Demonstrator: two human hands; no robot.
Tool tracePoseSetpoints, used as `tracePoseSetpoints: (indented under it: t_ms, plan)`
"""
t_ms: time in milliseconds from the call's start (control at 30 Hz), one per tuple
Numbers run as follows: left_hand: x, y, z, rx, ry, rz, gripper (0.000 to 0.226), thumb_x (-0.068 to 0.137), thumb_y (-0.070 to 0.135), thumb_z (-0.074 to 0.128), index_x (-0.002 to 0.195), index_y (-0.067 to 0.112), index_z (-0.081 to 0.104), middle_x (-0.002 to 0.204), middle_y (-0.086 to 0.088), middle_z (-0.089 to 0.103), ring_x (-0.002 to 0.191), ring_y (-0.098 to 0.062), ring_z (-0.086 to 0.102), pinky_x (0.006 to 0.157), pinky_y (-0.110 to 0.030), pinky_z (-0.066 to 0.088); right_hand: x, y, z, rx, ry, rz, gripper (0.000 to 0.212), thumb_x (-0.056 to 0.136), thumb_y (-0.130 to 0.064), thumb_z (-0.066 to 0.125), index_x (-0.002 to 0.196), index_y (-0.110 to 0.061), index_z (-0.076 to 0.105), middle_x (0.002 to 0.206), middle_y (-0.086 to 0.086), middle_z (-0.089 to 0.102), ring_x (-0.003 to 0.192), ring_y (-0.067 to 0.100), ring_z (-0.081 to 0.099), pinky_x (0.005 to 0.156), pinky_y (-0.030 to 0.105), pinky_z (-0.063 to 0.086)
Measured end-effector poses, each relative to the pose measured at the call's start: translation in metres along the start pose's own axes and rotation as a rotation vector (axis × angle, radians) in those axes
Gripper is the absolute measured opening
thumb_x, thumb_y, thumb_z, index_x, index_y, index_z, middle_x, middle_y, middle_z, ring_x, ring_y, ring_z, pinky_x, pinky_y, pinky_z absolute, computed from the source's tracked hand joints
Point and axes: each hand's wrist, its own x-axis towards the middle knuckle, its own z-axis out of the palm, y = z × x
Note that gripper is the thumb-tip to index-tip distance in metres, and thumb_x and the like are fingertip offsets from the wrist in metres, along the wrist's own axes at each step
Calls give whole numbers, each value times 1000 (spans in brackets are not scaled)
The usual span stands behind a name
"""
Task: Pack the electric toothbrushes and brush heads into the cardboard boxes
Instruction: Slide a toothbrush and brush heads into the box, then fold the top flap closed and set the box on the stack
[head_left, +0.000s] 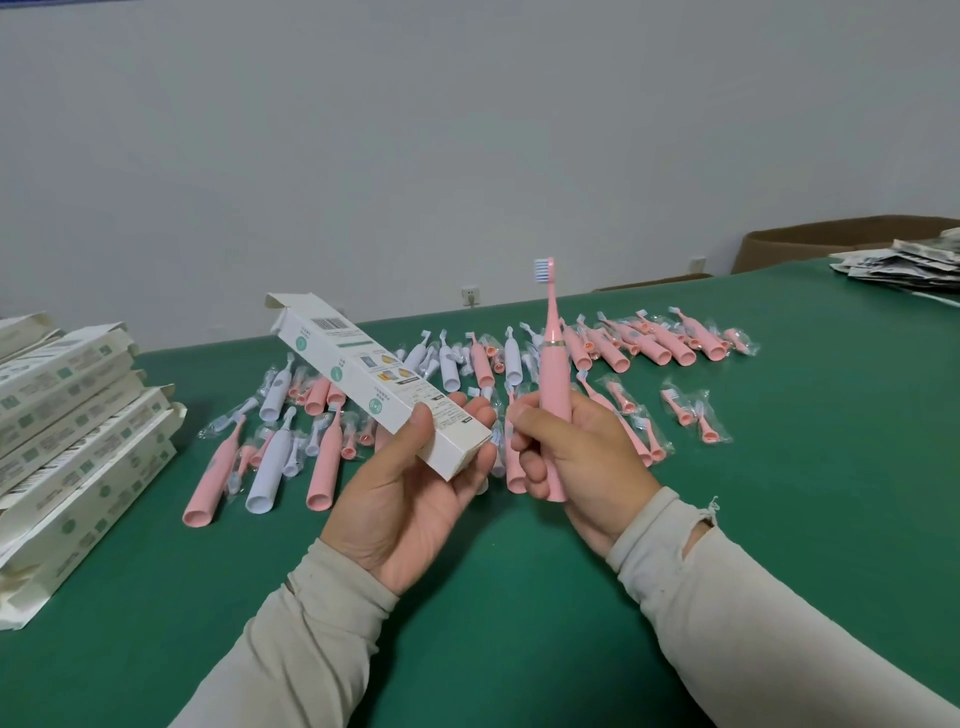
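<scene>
Toothbrush, pink and upright, sits in the right hand grip above the green worktop; the left hand grips a white carton, far flap open, beside it. More toothbrushes lie behind.

No wording can be read anywhere. The white box carries a barcode near its open end, 3 round green signs along one side, small product pictures and lines of print too blurred to make out. The stacked boxes bear similar barcodes and green marks, equally unreadable.
</scene>
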Motion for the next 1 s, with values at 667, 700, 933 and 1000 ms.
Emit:
tracePoseSetpoints:
  t_ms: [667,700,933,1000]
  plan:
    - [6,55,-43,2031,398,355,44,86,14,61,128,29,54,114,0,61,105,-27,51,87,-46,47,11,-29,-31,-176,443,-238,39,93,-55,58,84,-19,70,63,-15,50,55,2,48,49,19,44]
    - [5,53,-43,2045,390,341,46,87,13,60,130,29,53,117,0,61,107,-27,51,87,-45,47,11,-34,-33,-175,454,-306,42,90,-57,61,81,-17,68,61,-15,49,55,3,46,50,19,43]
    - [6,50,-43,2083,359,359,48,85,13,64,130,27,55,116,-1,61,106,-28,49,89,-45,44,11,-36,-31,-19,418,-346,17,89,-16,73,100,-12,61,87,5,75,72,17,73,57,25,55]
    - [6,49,-43,2055,364,357,53,84,13,68,133,27,54,119,-2,60,109,-28,48,92,-46,43,12,-34,-31,26,404,-318,20,89,-11,73,102,-11,58,89,8,75,73,19,74,60,25,56]
